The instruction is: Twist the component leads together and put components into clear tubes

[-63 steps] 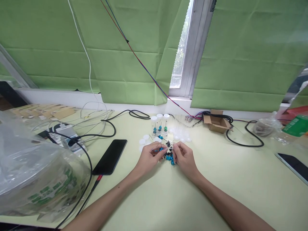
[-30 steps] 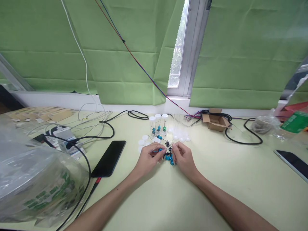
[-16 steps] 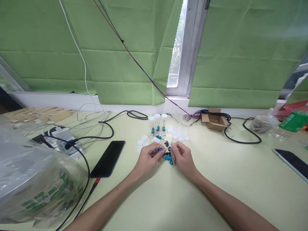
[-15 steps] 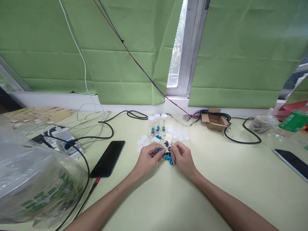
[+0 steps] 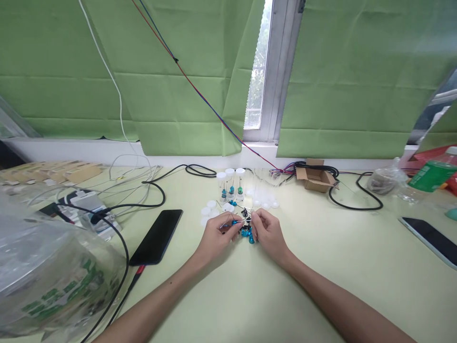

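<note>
My left hand (image 5: 220, 233) is closed in a pinch on a small blue piece (image 5: 234, 222) with a thin metal rod. Close by on the right, my right hand (image 5: 268, 232) has its fingertips pressed together at the rod's other end; they hide what exactly they grip. Several loose blue pieces (image 5: 245, 233) and a small black part (image 5: 244, 213) lie on the table between the hands. Just beyond stand clear tubes with white caps (image 5: 230, 171), each with a small blue or green piece inside. Loose white caps (image 5: 206, 211) lie left of them.
A black phone (image 5: 157, 237) and a bulky plastic bag (image 5: 60, 286) are on the left, with cables (image 5: 157, 186) running behind. At the back right sits an open cardboard box (image 5: 316, 181). Another phone (image 5: 432, 240) and a green-labelled bottle (image 5: 430, 176) are far right.
The view has shifted slightly, so everything appears a little further left. Both hands keep nearly the same pose over the small parts.
</note>
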Demonstrator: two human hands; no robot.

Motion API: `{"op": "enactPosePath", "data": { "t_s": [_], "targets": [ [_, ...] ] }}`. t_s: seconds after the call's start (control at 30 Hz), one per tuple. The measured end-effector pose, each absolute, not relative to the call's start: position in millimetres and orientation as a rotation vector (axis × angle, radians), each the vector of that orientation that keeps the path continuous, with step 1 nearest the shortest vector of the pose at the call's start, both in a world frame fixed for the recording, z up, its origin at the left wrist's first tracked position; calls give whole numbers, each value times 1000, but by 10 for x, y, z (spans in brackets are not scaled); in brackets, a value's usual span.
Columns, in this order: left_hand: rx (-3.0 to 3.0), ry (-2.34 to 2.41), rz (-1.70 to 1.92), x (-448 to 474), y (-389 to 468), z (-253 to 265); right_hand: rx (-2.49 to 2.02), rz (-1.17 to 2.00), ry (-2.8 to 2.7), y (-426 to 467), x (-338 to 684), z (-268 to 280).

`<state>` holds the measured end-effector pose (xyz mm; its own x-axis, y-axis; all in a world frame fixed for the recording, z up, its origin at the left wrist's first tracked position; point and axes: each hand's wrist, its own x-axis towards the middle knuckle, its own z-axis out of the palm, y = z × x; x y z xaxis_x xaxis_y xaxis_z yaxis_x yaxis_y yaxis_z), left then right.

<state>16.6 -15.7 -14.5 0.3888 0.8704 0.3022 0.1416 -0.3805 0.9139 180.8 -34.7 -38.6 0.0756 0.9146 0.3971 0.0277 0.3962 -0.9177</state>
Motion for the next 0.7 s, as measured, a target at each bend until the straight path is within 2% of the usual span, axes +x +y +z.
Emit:
{"op": "enactPosePath", "data": {
  "t_s": [0.7],
  "targets": [
    [1881, 907, 1067, 165, -159, -153, -944, 830, -1327, -347, 1823, -373]
  ]
}}
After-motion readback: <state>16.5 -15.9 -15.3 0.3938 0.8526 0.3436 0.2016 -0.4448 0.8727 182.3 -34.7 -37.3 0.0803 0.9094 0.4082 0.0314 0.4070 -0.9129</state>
